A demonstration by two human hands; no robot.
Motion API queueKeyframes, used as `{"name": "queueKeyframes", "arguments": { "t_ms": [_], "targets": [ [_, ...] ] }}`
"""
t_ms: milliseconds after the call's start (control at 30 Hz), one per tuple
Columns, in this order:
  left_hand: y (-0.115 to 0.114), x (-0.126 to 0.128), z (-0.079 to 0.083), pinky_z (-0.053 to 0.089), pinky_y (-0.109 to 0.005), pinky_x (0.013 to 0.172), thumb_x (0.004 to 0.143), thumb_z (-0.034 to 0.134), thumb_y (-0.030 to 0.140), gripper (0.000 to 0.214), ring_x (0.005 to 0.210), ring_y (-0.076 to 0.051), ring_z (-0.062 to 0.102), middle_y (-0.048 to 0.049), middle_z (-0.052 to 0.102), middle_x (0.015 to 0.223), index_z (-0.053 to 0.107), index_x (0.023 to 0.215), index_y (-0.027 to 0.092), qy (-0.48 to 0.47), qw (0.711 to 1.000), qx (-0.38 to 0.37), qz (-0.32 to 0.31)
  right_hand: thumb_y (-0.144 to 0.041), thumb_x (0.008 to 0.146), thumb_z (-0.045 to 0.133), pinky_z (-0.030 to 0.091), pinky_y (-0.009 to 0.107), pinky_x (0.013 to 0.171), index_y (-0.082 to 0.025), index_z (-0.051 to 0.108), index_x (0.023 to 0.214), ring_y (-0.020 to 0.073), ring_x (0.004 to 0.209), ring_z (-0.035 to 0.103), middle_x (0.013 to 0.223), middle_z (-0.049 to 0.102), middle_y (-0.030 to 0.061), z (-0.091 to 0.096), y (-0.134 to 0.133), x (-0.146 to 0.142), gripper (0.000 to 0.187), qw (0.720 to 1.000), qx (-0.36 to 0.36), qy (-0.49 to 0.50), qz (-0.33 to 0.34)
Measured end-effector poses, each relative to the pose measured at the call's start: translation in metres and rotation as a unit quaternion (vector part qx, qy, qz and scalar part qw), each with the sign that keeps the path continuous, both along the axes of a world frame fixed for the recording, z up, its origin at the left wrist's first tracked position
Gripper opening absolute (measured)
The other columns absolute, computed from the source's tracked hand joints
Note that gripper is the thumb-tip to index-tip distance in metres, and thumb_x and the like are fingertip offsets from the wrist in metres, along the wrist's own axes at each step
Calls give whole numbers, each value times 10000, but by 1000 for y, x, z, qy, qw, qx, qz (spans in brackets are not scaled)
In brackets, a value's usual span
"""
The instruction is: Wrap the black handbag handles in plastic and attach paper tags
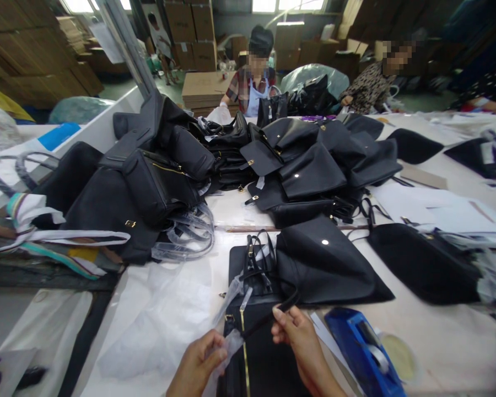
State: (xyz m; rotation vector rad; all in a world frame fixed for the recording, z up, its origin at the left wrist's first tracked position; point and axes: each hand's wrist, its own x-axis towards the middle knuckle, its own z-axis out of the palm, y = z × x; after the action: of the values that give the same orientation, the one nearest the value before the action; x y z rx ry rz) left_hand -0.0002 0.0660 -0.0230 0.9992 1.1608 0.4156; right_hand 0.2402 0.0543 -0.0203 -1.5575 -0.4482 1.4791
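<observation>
The left hand [198,364] pinches a clear plastic wrap [233,342]. The right hand [300,336] pinches the black strap [268,318], seemingly holding it taut above the handbag [268,369], which lies flat on the worktop [438,331]. A blue tape dispenser [361,353] sits just beside them.

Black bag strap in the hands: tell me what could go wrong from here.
1. The left hand pinches only the end of the thin plastic wrap. It could slip or tear away from the strap that the right hand holds by its fingertips.
2. The blue tape dispenser lies close beside the right wrist, so a sweep of that arm might knock it.
</observation>
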Motion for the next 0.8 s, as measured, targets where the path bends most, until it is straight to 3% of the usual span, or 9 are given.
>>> {"name": "queueKeyframes", "arguments": {
  "t_ms": [267,467,633,800],
  "targets": [
    [-1,12,-4,442,-239,616,807,599,422,260,696,-163,564,-15,640,760,637,861,171,17,999,27,-12,-499,775,653,408,186,449,-147,594,855,96,468,531,563,595,-10,-8,0,-11,366,999,5,15,45],
    [1,23,-7,433,-256,610,789,617,411,283,647,-158,561,-29,648,723,679,869,146,-18,999,-43,10,-528,717,685,337,185,397,-147,602,772,78,421,446,529,541,-28,-12,3,-12,393,998,-4,1,59],
    [0,29,-3,397,-257,602,823,567,455,354,632,-154,551,-31,642,670,695,779,128,8,999,-36,-12,-510,688,709,329,191,408,-158,600,830,73,413,426,533,517,-50,-8,8,-7,396,998,14,-10,64],
    [-1,37,4,364,-247,573,817,564,468,351,592,-143,539,-6,635,621,642,711,143,26,999,-39,-1,-495,660,735,347,201,450,-160,620,841,97,482,476,561,530,-38,-5,-4,-28,397,997,4,12,77]
  ]
}}
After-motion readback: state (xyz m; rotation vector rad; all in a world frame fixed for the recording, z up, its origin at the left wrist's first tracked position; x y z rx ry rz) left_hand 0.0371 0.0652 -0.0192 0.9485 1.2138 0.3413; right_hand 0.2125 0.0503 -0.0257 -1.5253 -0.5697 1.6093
